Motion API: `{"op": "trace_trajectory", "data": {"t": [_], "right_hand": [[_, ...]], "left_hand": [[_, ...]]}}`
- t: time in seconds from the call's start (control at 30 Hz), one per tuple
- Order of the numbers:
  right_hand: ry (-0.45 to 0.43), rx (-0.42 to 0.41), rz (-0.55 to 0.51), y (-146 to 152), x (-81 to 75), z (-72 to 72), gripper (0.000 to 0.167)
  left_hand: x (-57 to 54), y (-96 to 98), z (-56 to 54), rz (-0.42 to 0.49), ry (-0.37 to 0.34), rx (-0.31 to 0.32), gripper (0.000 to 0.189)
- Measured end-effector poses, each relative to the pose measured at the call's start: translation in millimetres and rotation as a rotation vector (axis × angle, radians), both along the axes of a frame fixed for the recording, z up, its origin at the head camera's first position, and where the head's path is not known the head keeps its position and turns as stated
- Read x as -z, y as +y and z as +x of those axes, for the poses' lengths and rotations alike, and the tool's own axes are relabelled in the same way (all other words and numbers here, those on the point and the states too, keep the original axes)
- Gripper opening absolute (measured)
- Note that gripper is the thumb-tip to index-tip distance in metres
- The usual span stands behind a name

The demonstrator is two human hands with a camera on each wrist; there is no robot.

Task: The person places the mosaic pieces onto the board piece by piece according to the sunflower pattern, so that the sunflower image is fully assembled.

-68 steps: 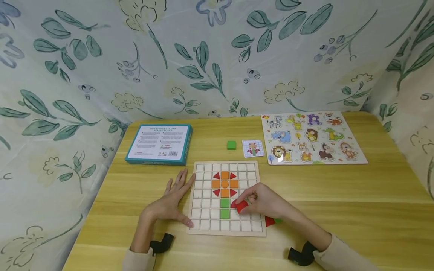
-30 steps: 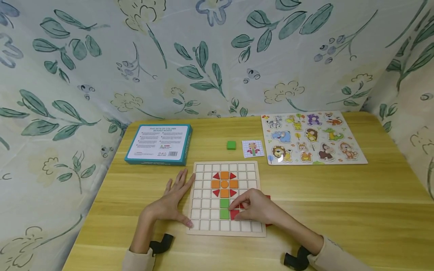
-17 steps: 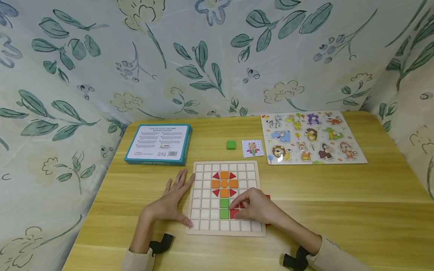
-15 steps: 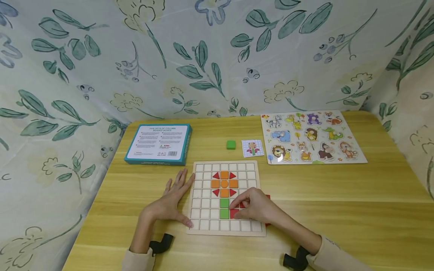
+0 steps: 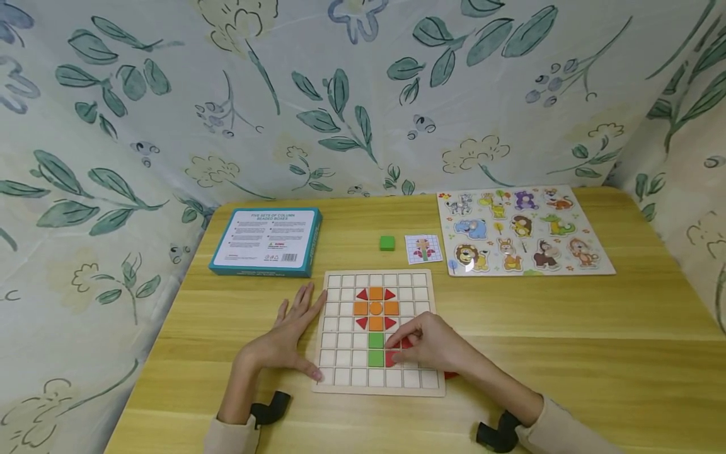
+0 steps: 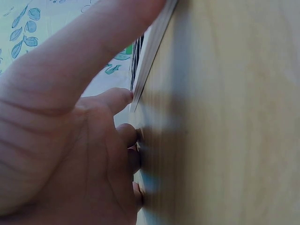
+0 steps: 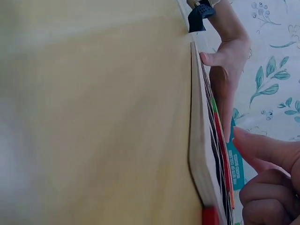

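A cream grid board [image 5: 340,389] lies on the table with flat coloured tiles in its cells. Orange squares surround an orange round tile [image 5: 376,308], with red triangles at the corners. Below them are two green squares [image 5: 376,349]. My right hand [image 5: 433,340] is over the board's lower right, thumb and index finger pinching at a red tile [image 5: 391,359] beside the lower green square. Another red tile [image 5: 406,343] is partly hidden under this hand. My left hand [image 5: 280,337] is spread along the board's left edge, thumb [image 5: 311,368] at the lower corner.
A loose green block [image 5: 387,243] and a small pattern card [image 5: 423,250] are behind the board. A teal-edged box [image 5: 265,243] stands at back left, an animal puzzle [image 5: 524,232] at back right. Red pieces [image 5: 450,375] peek out beside the board's right edge.
My right hand has brought the red tile down from above the board into the cell beside the lower green square, then shifted only slightly. My left hand has stayed put.
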State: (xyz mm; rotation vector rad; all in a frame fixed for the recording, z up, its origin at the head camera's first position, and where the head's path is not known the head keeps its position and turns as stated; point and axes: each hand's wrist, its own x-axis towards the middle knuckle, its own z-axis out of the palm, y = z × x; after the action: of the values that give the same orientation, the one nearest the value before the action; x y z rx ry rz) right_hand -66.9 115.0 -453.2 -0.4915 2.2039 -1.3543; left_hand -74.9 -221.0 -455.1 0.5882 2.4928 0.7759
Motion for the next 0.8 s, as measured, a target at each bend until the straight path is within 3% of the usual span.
{"op": "trace_trajectory", "data": {"t": [0.37,0.67,0.8], "right_hand": [[-0.041,0.079,0.043,62.8,-17.1,-16.1,0.021],[-0.107,-0.116,0.085,112.8,-9.2,-21.3,0.015],[-0.156,-0.141,0.089,117.4,-7.1,-22.7,0.019]], "left_hand": [[-1.7,2.1,0.6,0.007,-0.001,0.006,0.148],[-1.2,1.3,1.9,0.004,0.007,0.010,0.148],[-1.2,1.0,2.1,0.006,0.006,0.005,0.148]]}}
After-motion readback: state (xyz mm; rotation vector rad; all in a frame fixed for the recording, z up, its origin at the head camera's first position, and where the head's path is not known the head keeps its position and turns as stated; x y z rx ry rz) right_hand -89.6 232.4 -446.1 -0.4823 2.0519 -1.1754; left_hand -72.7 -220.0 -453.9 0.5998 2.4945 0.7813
